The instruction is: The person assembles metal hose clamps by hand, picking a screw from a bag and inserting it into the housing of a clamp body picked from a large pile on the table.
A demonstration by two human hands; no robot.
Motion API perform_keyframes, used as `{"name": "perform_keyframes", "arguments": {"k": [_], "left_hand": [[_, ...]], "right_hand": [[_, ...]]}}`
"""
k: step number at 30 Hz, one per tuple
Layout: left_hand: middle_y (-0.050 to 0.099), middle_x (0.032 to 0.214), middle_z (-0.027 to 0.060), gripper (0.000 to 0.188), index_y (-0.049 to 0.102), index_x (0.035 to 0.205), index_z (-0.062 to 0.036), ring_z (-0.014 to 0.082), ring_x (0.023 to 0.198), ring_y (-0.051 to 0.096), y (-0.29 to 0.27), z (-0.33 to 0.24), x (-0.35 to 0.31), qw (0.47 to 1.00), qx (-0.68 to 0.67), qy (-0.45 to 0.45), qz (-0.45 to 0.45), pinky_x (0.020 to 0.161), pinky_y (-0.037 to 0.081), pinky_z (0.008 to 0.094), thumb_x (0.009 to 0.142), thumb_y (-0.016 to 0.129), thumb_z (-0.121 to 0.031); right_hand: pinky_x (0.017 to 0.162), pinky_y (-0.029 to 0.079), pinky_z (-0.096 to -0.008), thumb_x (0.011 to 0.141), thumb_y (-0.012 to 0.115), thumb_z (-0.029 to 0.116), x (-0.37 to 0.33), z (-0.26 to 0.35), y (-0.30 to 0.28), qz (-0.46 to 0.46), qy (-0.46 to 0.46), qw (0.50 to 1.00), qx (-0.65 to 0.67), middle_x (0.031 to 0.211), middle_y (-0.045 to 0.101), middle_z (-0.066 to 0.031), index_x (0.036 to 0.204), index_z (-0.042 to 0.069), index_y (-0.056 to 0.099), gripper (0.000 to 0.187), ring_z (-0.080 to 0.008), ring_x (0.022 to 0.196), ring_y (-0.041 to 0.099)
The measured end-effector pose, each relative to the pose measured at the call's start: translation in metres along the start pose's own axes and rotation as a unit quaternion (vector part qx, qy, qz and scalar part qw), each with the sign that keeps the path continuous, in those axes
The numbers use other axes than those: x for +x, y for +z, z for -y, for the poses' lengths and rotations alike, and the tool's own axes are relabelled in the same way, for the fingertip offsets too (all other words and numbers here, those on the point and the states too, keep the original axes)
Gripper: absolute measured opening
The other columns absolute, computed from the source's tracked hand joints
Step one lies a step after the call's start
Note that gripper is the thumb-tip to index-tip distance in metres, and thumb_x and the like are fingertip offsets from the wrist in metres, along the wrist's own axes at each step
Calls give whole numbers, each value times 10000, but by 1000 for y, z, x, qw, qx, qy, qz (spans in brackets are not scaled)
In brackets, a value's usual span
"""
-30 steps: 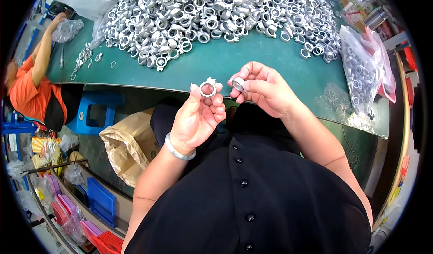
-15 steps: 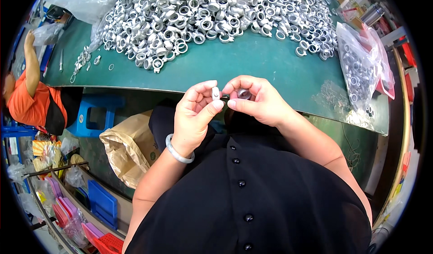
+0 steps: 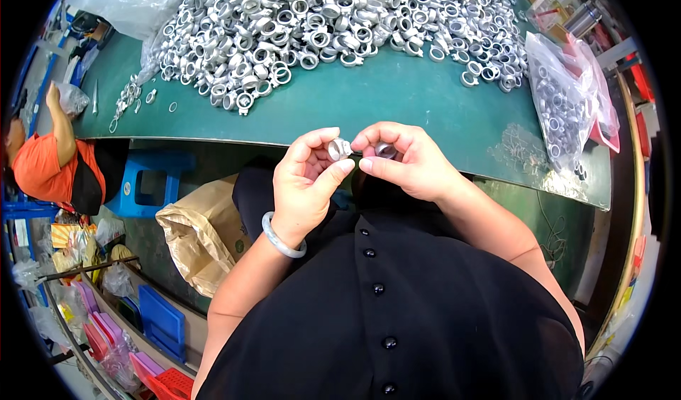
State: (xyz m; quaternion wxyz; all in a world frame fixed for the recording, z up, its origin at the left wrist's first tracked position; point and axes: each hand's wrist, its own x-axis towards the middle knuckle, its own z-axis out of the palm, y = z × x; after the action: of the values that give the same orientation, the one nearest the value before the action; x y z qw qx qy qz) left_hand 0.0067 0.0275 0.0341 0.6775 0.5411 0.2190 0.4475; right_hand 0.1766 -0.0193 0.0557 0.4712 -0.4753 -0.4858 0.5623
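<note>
Grip clamped on a silvery ring (image 3: 339, 149), the left hand (image 3: 305, 178) holds it near the tabletop (image 3: 397, 91), beside the right hand (image 3: 413, 162), seemingly closed on a second ring (image 3: 384, 149), both rings best pinched lightly by the rims.

The metal ring (image 3: 338, 149) in my left grip (image 3: 305, 176) is silver-grey, matching the heaped rings (image 3: 305, 27) on my green tabletop (image 3: 383, 91). My plain black shirt (image 3: 454, 293) has glossy black buttons (image 3: 379, 288), and my bangle (image 3: 277, 244) is pale grey. The stool (image 3: 129, 187) is blue, the paper bag (image 3: 191, 233) brown, a co-worker's top (image 3: 44, 166) orange.
</note>
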Motion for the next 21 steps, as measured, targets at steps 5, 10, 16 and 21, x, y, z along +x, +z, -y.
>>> {"name": "perform_keyframes", "arguments": {"k": [5,10,16,21], "left_hand": [[546,912,34,382,483,1113,3,93,853,527,-2,1,-2,1000,28,7,-1,785,435,217,758,592,91],[535,894,26,350,517,1062,-12,73,756,522,0,3,0,997,75,20,-17,669,444,193,740,641,49],[499,960,40,378,479,1098,12,98,840,522,8,2,2,978,204,45,18,745,436,217,747,593,91],[483,1009,52,455,449,1174,12,107,847,498,18,0,2,986,163,0,32,768,429,218,744,582,80]], "right_hand": [[616,393,-191,800,598,128,0,-3,1,-1,-2,1000,11,749,523,39,940,29,585,171,-34,664,450],[625,400,-193,819,602,156,-1,1,1,2,24,998,59,786,565,20,948,19,598,188,-37,684,472],[666,412,-212,829,579,89,-3,-3,-6,-27,-25,999,25,814,576,-9,844,-1,618,100,-66,729,516],[650,404,-210,804,612,108,-13,12,-38,-93,-44,990,-92,747,570,10,828,8,627,104,-54,704,496]]}}
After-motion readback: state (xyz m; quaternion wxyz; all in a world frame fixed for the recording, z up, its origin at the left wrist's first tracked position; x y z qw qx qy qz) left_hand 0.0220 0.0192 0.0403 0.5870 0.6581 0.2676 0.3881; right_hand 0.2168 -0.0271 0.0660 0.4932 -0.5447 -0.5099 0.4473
